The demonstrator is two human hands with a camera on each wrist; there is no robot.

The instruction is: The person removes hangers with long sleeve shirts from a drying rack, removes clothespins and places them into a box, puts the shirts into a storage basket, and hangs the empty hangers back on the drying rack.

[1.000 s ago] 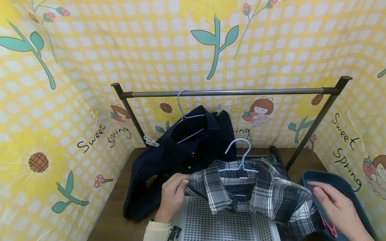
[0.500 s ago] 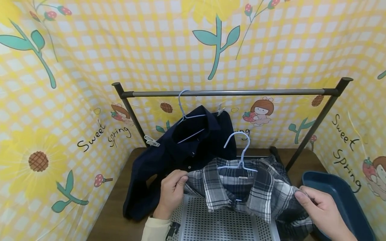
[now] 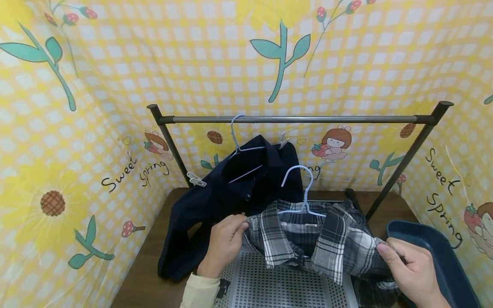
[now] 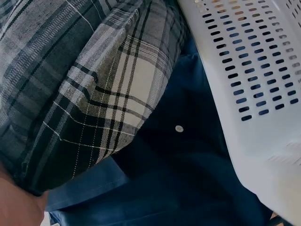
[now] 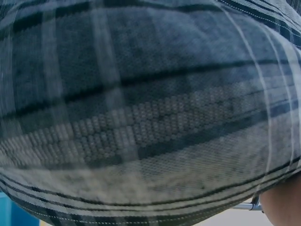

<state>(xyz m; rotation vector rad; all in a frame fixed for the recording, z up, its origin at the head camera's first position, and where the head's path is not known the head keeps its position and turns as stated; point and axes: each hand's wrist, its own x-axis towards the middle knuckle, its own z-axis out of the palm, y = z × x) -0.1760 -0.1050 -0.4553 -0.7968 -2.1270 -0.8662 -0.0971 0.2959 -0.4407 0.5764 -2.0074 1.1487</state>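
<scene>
The left hand (image 3: 225, 244) pinches one shoulder of a gray-and-black plaid shirt (image 3: 333, 233) between thumb and curled fingers; the right hand (image 3: 414, 267) pinches the other. The shirt, with a pale blue hanger (image 3: 306, 205) inside its collar, is spread over the far part of a white perforated plastic basket (image 3: 285, 282). Beside the right hand, a dark blue tray (image 3: 412, 224) is partly hidden, so its full contents cannot be told. Behind, a navy button-up shirt (image 3: 208, 209) hangs by its hanger (image 3: 238, 149) from a metal rail (image 3: 327, 119).
</scene>
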